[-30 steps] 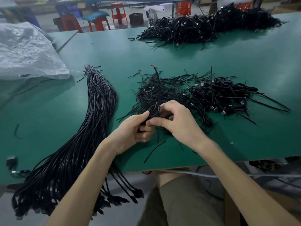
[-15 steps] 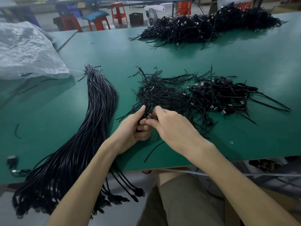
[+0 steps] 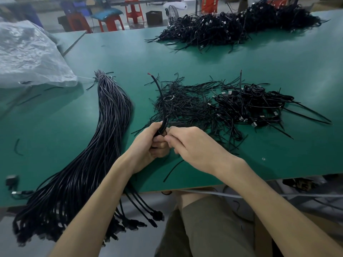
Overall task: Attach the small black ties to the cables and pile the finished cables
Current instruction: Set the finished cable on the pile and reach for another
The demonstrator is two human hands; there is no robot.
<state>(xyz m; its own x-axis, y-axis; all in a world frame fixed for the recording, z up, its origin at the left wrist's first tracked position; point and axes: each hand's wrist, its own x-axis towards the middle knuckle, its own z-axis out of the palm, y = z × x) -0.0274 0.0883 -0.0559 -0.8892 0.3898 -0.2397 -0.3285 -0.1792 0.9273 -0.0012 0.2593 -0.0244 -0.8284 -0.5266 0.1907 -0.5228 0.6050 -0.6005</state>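
**Cable gripped in the left hand, long axis running away from the person**

Head view:

- The left hand (image 3: 148, 145) is curled round the folded part of a thin black round cable (image 3: 160, 93), above the green table (image 3: 204, 62) near its front edge.
- The cable's free end rises out of the fist. It runs away from the person, leaning slightly left, over the loose heap of small black ties (image 3: 185, 106).
- The right hand (image 3: 194, 147) touches the left. Its thumb and forefinger pinch at the cable where it leaves the fist. Whether a tie is in that pinch cannot be told.
- The tie would probably have to go across the cable's long axis at the pinch.
- The pile of finished coiled black cables with silver plugs (image 3: 256, 106) lies to the right and further off, so the right hand is nearer to it.
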